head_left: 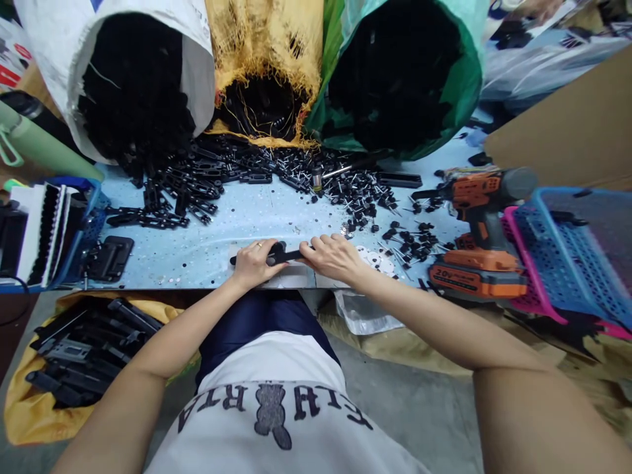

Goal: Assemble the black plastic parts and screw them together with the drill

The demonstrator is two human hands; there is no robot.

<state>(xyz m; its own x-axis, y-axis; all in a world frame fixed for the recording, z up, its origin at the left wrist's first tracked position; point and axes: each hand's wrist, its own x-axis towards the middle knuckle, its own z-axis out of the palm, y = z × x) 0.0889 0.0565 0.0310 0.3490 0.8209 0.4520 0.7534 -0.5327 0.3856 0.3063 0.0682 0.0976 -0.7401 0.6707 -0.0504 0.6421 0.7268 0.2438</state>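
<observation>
Near the front edge of the blue work table, my two hands grip a long black plastic part lying crosswise. My left hand is closed around its left portion, and the part's rounded end sticks out past the fingers. On the right end my right hand has its fingers pressed together, hiding that end. Behind the hands lie many small black knobs with metal pins and a heap of black slotted plastic links. A screwdriver-like tool rests among the pins.
An orange cordless drill stands at the right beside a blue basket. White, yellow and green sacks of black parts line the back. A yellow bag holding black parts sits below left. A green bottle leans at far left.
</observation>
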